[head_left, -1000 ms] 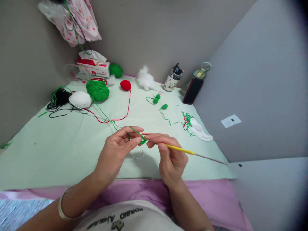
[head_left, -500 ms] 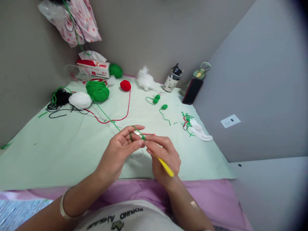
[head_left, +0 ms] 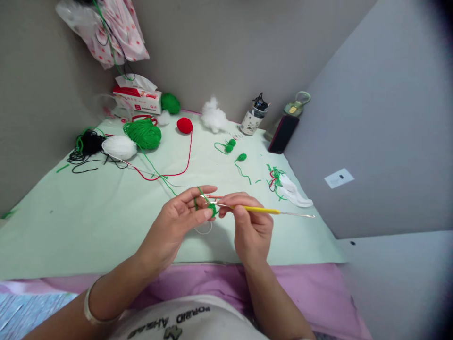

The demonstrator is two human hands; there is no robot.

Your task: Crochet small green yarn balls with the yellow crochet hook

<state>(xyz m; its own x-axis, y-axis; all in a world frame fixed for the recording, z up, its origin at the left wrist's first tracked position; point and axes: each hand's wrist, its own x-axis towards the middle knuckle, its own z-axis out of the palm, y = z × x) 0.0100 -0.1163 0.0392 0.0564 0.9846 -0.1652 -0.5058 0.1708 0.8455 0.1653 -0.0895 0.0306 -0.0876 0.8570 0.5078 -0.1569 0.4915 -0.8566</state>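
Note:
Pinched between the thumb and fingers of my left hand [head_left: 180,215] is a small green crochet piece [head_left: 212,209]. Green yarn loops over the raised index finger and runs back to a green yarn ball [head_left: 143,133]. My right hand [head_left: 253,226] grips a crochet hook [head_left: 260,209] by its yellow handle, its rear metal end pointing right. The hook's front tip is at the green piece; whether it sits inside a stitch is too small to tell. Behind the fingers lies a thin reddish tool [head_left: 212,197], partly hidden. A loop of white yarn [head_left: 204,232] hangs below my left hand.
White yarn [head_left: 119,147], black yarn [head_left: 90,143] and a red ball [head_left: 184,125] lie at the back left, near a tissue box [head_left: 139,100]. White stuffing [head_left: 214,115], a pen jar [head_left: 253,118], a phone [head_left: 283,134] and small green crocheted balls [head_left: 241,157] are behind; yarn scraps [head_left: 276,177] lie right.
The crochet hook has swung from pointing down toward me to lying nearly level, pointing right. My right hand has turned and shifted right, and more of the green piece shows.

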